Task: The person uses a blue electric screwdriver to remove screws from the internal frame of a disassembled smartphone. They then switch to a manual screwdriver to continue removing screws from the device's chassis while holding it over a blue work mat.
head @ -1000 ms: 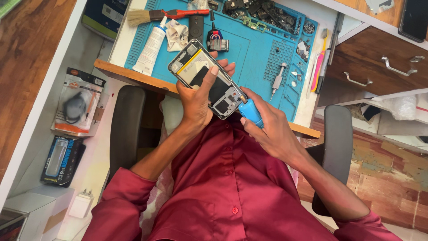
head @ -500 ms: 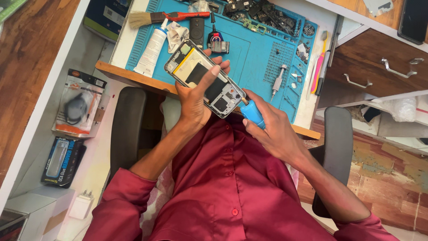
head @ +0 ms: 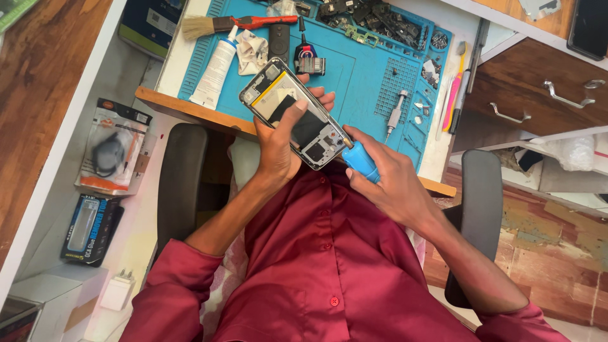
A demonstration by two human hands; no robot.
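An opened phone (head: pixel 292 114), its back cover off and its inner boards showing, sits in my left hand (head: pixel 282 142), thumb laid across the middle. My right hand (head: pixel 392 183) grips a blue-handled screwdriver (head: pixel 362 161) whose tip meets the phone's lower right corner. Both hands hover over my lap in front of the desk edge, above a dark red shirt.
A blue work mat (head: pixel 354 69) on the desk carries a white tube (head: pixel 215 66), a brush (head: pixel 215 25), a crumpled cloth (head: pixel 253 50), a second screwdriver (head: pixel 396 114), small parts and tweezers (head: pixel 453 95). An open drawer (head: pixel 544 95) is at right. Packaged tools (head: pixel 111 149) lie on the floor at left.
The phone and both hands have shifted slightly; the screwdriver tip stays at the phone's lower corner.
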